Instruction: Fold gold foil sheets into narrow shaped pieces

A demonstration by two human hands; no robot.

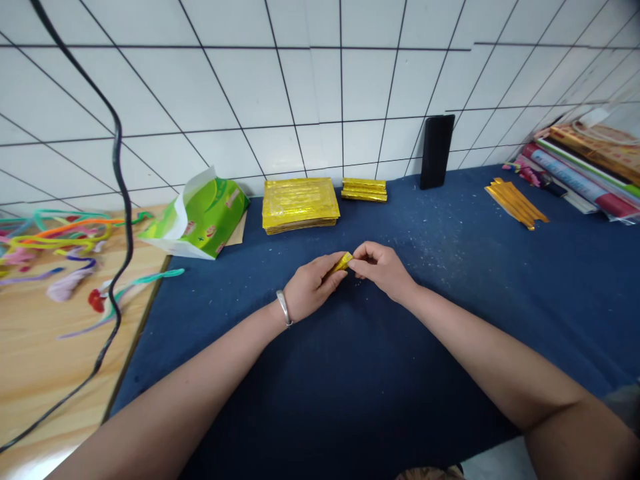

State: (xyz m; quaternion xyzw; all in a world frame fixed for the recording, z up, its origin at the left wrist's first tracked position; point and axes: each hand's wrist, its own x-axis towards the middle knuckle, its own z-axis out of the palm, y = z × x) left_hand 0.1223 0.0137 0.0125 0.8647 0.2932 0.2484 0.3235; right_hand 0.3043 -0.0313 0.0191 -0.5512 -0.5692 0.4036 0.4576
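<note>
Both my hands meet over the middle of the dark blue cloth [450,280]. My left hand [311,285], with a silver bangle on its wrist, is closed round a small folded piece of gold foil paper [343,262]. My right hand [383,267] pinches the same gold piece from the right with its fingertips. Most of the piece is hidden by my fingers. Behind my hands, near the wall, lies a flat stack of gold foil sheets [300,204], and beside it a smaller pile of folded gold strips [364,189].
A green tissue pack [203,215] lies at the cloth's left edge. Coloured pipe cleaners [60,247] and a black cable [120,200] lie on the wooden table at left. A black phone [437,151] leans on the tiled wall. Loose gold strips [515,203] and stacked paper rolls [590,170] sit at right.
</note>
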